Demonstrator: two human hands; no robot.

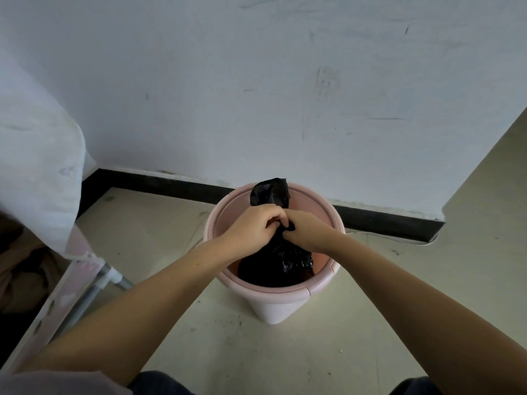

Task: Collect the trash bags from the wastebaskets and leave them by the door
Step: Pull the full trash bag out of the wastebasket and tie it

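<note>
Grip: both hands are closing on the gathered neck of the black trash bag (pixel 278 252); the left hand (pixel 253 226) is pinching the plastic from the left, fingers curled, and the right hand (pixel 305 229) is clamping it from the right, the two touching at the knuckles.

Bag: its body is sitting inside the pink wastebasket (pixel 273 297), filling the near part of the tub, while a loose tuft of plastic is sticking up above the hands toward the far rim.

Step, as I judge it: the neck is being twisted or knotted before lifting; whether a knot is already formed I cannot tell, since the fingers are covering it.

Wastebasket: it is standing on the floor (pixel 256 352), close to the dark skirting (pixel 176 182) at the foot of the wall.

Risk, thin plastic: pulling hard at the neck is likely to stretch or tear it if the load is heavy.

Risk, loose closure: lifting before the knot is tight could let the mouth open and spill rubbish.

Risk, basket: the light tub may be coming up with the bag or tipping, as no hand is holding it down.

Nearby: a pale cloth (pixel 37 155) is hanging at the left over a pink-edged frame (pixel 57 303).
</note>
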